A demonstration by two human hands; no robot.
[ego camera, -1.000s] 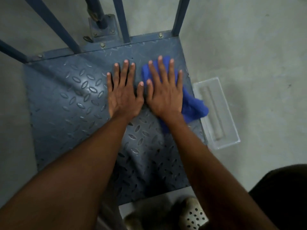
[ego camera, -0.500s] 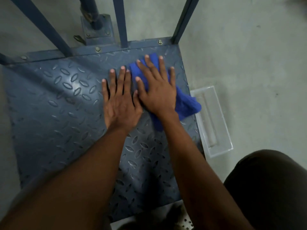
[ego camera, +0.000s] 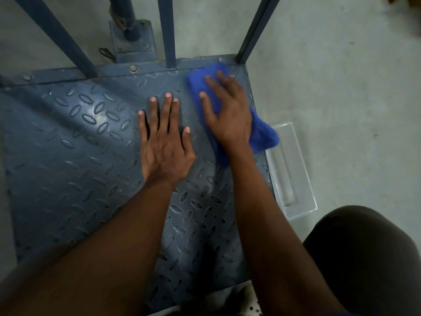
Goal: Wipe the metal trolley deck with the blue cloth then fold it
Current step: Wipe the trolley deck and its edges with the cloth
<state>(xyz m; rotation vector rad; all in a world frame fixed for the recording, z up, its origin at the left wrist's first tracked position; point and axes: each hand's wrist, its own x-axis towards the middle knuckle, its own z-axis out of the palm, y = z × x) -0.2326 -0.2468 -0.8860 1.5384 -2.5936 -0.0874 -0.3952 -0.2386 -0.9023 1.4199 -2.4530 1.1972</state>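
Observation:
The metal trolley deck (ego camera: 75, 144) is dark blue-grey tread plate and fills the left and middle of the view. A bunched blue cloth (ego camera: 262, 135) lies at the deck's far right corner, one end hanging over the right edge. My right hand (ego camera: 225, 112) presses flat on the cloth with the fingers spread, slightly blurred. My left hand (ego camera: 164, 142) rests flat on the bare deck just left of the cloth, fingers apart and holding nothing.
Blue upright bars (ego camera: 167, 30) and a bolted post base (ego camera: 132, 39) rise along the deck's far edge. A clear plastic tray (ego camera: 293, 174) lies on the concrete floor beside the deck's right edge. My dark-clothed knee (ego camera: 364, 258) is at the lower right.
My right hand has slid the cloth away from the left hand, up into the deck's far right corner. The left hand has stayed flat in about the same spot.

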